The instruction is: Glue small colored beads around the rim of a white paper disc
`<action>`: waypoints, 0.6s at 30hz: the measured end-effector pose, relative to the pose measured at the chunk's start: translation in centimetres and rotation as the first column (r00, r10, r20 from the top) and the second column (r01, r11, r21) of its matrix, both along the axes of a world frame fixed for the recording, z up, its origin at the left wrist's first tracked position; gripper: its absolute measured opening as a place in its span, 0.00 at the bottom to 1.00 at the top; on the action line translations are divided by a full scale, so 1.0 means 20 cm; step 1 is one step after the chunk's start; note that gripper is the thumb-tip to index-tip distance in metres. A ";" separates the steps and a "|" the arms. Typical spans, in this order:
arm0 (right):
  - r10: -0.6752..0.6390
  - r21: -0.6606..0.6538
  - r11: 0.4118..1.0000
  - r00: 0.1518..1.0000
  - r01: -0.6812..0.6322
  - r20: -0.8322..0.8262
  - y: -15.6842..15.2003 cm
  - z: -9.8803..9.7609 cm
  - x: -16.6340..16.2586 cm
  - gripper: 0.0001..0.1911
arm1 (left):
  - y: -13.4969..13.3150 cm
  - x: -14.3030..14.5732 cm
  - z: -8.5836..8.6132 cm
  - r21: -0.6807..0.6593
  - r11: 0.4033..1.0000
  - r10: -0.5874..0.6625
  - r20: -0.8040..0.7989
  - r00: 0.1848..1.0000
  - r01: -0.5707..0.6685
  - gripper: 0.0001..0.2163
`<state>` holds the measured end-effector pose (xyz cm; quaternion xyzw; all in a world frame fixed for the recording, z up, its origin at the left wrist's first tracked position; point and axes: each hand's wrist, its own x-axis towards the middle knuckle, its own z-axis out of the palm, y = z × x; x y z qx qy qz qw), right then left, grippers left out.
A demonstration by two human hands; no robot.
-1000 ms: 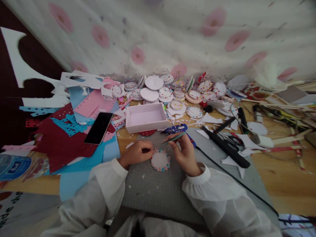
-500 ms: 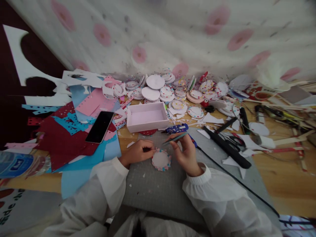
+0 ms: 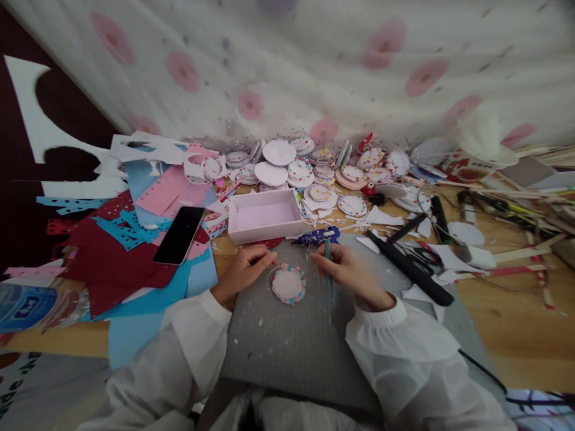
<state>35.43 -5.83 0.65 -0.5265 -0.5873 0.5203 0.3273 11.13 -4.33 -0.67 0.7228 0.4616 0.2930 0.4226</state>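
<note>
A small round white disc (image 3: 288,284), edged with pink and blue bits, lies flat on the grey cutting mat (image 3: 278,347). Just above its left edge is my left hand (image 3: 247,266), thumb and forefinger pinched; a faint thin strand shows by the disc, and what the fingers hold is too small to make out. My right hand (image 3: 353,269), to the right of the disc and apart from it, is closed around slim teal tweezers (image 3: 327,250), which point up and down and are partly blurred. A blue glue gun (image 3: 318,236) lies just beyond my right hand.
Behind the mat stands a white open box (image 3: 265,216). Stacks of decorated discs (image 3: 300,170) line the curtain. To the left are a phone (image 3: 179,234) and coloured sheets (image 3: 130,269); to the right, a long black tool (image 3: 411,269), scissors (image 3: 422,257) and paper scraps.
My right hand has moved right, away from the disc, and the tweezers have turned from slanting to upright. My left hand has risen slightly, off the disc's edge.
</note>
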 end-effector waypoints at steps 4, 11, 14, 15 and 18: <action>0.149 -0.183 0.974 0.987 -0.135 0.060 0.00 -0.03 0.03 0.13 | 0.02 -0.06 0.04 -0.262 0.962 -0.078 0.005 0.997 0.076 0.15; 0.208 -0.252 0.948 0.978 -0.195 0.023 -0.01 -0.07 0.01 0.13 | 0.02 -0.10 0.08 -0.623 0.745 -0.152 0.191 0.970 0.239 0.15; 0.246 -0.266 0.935 0.969 -0.236 0.006 -0.02 -0.08 -0.01 0.14 | 0.01 -0.10 0.09 -0.663 0.700 -0.153 0.220 0.963 0.263 0.12; 0.255 -0.265 0.933 0.967 -0.245 0.005 -0.02 -0.08 -0.01 0.14 | 0.01 -0.10 0.09 -0.675 0.687 -0.156 0.225 0.962 0.269 0.12; 0.242 -0.240 0.941 0.970 -0.239 -0.016 -0.02 -0.07 -0.02 0.13 | 0.01 -0.10 0.07 -0.697 0.664 -0.143 0.236 0.961 0.271 0.11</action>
